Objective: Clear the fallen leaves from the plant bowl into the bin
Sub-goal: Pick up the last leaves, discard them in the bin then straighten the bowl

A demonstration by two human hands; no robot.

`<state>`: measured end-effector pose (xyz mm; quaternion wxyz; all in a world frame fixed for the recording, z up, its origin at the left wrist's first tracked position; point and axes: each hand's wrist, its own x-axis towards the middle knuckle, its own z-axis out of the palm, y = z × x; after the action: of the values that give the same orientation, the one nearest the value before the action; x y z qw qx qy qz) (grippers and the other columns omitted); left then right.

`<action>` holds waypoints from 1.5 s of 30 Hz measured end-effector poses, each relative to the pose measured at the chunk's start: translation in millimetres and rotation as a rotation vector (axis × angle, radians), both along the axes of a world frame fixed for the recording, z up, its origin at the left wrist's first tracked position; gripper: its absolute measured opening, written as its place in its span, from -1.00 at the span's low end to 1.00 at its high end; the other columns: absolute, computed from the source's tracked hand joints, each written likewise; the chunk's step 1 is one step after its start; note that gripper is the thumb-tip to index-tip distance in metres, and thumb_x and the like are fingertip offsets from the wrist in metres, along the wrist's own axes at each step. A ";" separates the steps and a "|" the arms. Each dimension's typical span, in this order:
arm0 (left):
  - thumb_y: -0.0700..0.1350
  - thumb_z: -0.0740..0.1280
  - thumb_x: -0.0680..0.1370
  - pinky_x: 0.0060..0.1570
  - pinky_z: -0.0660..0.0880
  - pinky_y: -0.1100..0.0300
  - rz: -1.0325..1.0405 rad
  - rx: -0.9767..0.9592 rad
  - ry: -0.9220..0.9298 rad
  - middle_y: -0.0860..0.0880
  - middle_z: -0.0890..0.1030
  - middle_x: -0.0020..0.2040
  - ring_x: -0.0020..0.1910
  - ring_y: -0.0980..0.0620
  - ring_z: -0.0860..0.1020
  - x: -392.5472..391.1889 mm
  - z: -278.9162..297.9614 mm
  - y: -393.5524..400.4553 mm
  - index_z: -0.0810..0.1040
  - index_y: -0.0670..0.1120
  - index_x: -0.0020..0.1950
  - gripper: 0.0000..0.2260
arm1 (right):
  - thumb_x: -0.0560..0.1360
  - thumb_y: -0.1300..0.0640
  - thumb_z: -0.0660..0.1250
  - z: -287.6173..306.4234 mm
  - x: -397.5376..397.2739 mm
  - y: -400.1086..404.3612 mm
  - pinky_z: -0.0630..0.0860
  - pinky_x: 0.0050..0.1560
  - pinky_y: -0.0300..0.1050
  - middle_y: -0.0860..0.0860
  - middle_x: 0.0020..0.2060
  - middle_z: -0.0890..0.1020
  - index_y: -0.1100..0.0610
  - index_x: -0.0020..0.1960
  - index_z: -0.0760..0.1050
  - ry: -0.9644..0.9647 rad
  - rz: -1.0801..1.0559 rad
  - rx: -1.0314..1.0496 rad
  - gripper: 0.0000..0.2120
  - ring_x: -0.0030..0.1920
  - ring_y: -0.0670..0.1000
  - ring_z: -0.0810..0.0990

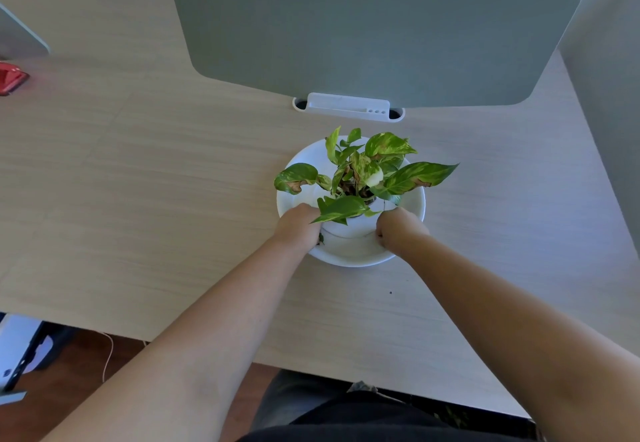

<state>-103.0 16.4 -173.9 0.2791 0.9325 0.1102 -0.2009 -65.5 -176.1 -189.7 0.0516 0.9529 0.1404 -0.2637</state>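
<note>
Potted plant (360, 178) in white pot (346, 228) standing in white bowl (349, 256) on desk (138, 182): left hand (299, 225) curling over a dark leaf scrap (321, 238), right hand (398, 230) curling beside the pot, its contents hidden; a nudge is likely risking tipping the pot; no bin showing.
</note>
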 end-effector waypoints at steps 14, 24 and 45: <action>-0.31 0.30 0.44 -0.06 0.52 0.10 -0.190 -0.047 -0.030 -0.16 0.67 -0.07 -0.03 -0.16 0.61 5.2 2.7 17.6 0.66 -0.20 -0.12 -0.85 | 0.45 0.21 0.34 15.9 7.6 -26.1 0.46 -0.11 -0.20 0.02 -0.04 0.70 0.12 0.02 0.68 -0.041 -0.233 0.425 -0.80 -0.02 0.02 0.60; -0.26 0.47 0.41 -0.32 0.32 0.53 -0.028 -0.175 -0.197 0.17 0.54 -0.31 -0.30 0.22 0.48 4.9 12.9 38.2 0.59 -0.09 -0.24 -0.89 | 0.41 0.18 0.45 22.5 -13.9 -32.8 0.40 -0.23 -0.33 -0.09 -0.25 0.63 0.09 -0.06 0.70 -0.047 -0.549 0.738 -0.87 -0.25 -0.19 0.51; -0.40 0.46 0.39 -0.26 0.52 0.37 0.276 -0.983 0.295 0.00 0.67 -0.37 -0.41 0.12 0.62 -69.2 7.8 -89.8 0.60 -0.18 -0.21 -0.86 | 0.45 0.34 0.38 18.2 -109.6 -96.3 0.51 -0.18 -0.23 0.02 -0.35 0.67 0.27 -0.01 0.57 0.097 -1.447 1.709 -0.88 -0.27 -0.02 0.63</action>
<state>-172.2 -73.4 -166.1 0.6887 0.6304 0.1630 -0.3191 -175.1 -272.3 -171.5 -0.7906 0.5213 -0.3097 -0.0855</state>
